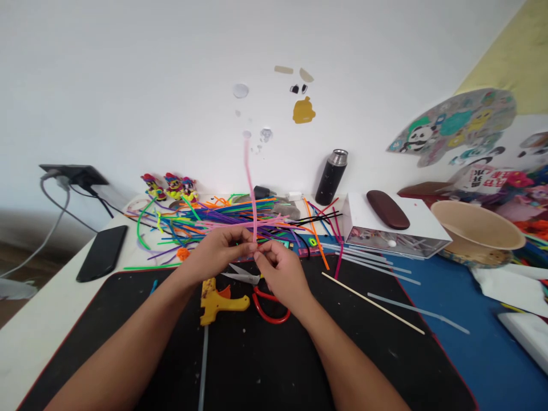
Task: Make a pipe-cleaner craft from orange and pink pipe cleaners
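A pink pipe cleaner (252,197) rises almost straight up from between my hands, its upper end blurred. My left hand (222,248) pinches it near the bottom. Right beside, my right hand (285,271) has thumb and fingers closed on the same lower end; the two hands' fingertips nearly meet. Under my right hand lie red-handled scissors (269,305), blades pointing left and partly covered by the hand. Just left of the scissors, a yellow hot glue gun (212,305) rests on the black mat (274,365), with a glue stick (204,365) protruding toward me.
Behind my hands spreads a heap of coloured pipe cleaners (205,220). A black flask (331,178) stands by the wall. Rightward are a white box (398,222) with a brown case (387,209) on top, a bowl (475,228), a wooden stick (372,302) and several clear glue sticks (419,312). A phone (103,253) lies left.
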A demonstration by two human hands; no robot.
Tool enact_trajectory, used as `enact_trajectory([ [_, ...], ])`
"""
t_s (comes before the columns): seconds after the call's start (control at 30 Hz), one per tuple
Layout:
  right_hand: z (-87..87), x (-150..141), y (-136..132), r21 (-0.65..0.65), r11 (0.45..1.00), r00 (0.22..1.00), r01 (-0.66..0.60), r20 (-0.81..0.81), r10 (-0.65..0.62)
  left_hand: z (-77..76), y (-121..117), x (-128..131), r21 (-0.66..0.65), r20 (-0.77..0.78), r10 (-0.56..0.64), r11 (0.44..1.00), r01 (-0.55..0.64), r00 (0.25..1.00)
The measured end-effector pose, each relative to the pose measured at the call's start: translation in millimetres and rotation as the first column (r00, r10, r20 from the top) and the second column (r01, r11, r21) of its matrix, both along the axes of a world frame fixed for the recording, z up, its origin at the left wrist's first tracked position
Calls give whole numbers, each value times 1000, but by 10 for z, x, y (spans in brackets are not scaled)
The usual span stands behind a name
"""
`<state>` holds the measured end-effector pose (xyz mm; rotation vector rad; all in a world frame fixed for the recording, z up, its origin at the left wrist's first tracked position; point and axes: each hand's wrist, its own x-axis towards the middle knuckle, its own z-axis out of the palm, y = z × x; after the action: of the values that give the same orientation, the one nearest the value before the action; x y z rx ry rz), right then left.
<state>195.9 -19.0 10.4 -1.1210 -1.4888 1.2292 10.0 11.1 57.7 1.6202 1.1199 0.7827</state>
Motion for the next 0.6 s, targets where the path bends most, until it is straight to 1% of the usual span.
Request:
enact_trajectory([
  [0.17,-3,-11,2,-66,997,989,-48,-140,38,48,-13,34,-100,148,44,995,-30,988],
  [0.27,24,-18,-7,-105,991,976,-79,-209,56,52,-16,38,-124,210,76,991,-50,975],
  [0.37,41,-22,-7,-113,991,970,-71,-238,42,29,-3,28,-138,225,78,989,-47,971],
  [0.5,47,-14,1,-113,993,967,-23,-253,-7,4,14,17,-138,206,54,990,-26,977],
  [0.6,51,-7,5,-107,994,960,-14,-278,-16,8,14,21,-145,188,38,989,-10,981],
])
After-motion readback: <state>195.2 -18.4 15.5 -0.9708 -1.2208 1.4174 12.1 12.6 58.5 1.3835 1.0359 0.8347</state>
